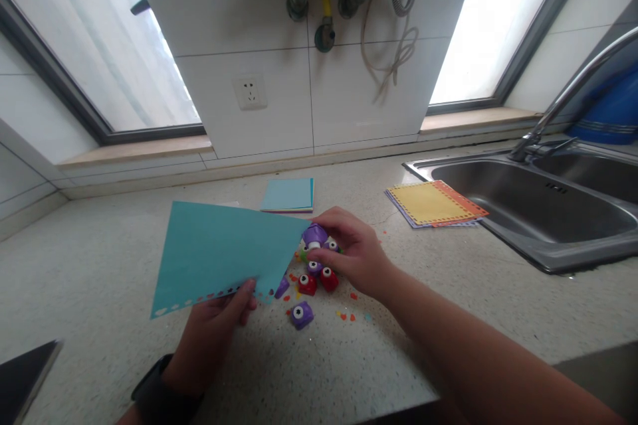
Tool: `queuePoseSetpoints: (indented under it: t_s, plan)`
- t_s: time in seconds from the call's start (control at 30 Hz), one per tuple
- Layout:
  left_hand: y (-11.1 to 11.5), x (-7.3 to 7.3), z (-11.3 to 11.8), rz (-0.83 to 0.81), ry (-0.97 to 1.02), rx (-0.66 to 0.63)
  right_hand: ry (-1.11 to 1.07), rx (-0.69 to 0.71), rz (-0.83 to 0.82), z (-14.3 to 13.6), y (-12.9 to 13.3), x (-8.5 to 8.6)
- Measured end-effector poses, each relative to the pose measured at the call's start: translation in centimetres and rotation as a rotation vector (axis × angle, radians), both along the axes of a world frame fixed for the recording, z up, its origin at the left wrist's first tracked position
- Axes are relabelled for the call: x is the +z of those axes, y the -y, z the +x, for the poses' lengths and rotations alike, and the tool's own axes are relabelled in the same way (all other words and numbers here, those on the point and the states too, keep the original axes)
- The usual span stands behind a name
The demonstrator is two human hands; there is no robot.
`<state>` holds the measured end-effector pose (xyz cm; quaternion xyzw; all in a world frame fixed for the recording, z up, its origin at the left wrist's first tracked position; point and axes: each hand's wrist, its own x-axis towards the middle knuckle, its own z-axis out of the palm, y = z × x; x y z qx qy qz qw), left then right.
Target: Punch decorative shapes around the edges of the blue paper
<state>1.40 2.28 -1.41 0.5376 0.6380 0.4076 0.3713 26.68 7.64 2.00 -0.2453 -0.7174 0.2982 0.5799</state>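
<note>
My left hand [226, 305] grips a teal sheet of paper [224, 246] by its lower edge, where a row of small punched holes runs along. In my right hand [351, 246] is a purple craft punch [315, 235], pinched between thumb and fingers at the sheet's right edge. Whether the paper sits inside the punch's slot I cannot tell. Below the hand several more punches lie on the counter, among them a red punch [329, 279] and a purple punch [302, 315] nearer to me. One more purple punch is partly hidden by the sheet's corner.
Behind the sheet lies a stack of coloured paper [288, 194]. Yellow and orange sheets with punched borders [423, 204] overlap the rim of the steel sink [523, 212] at right. Tiny paper bits [353, 317] are scattered on the counter [369, 358]. A dark flat object [27, 372] sits at lower left.
</note>
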Motion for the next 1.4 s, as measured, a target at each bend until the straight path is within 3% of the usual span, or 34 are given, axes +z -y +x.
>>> queuePoseSetpoints:
  t_s: [0.2, 0.47, 0.63, 0.93, 1.4]
  plan:
    - [0.1, 0.2, 0.3, 0.000, 0.013, -0.003, -0.081, 0.117, -0.203, -0.4, 0.1, 0.0]
    - [0.4, 1.0, 0.6, -0.023, 0.028, -0.054, -0.159, 0.327, -0.683, -1.1, 0.5, 0.0]
    - [0.4, 1.0, 0.9, -0.025, 0.080, -0.069, -0.064, 0.301, -0.755, -1.5, 0.9, 0.4]
    - [0.1, -0.2, 0.6, -0.003, 0.173, -0.136, 0.040, 0.337, -0.884, -2.6, 1.6, 0.1]
    - [0.2, -0.4, 0.6, 0.040, 0.195, -0.191, -0.046, 0.414, -1.029, -3.6, 2.1, -1.2]
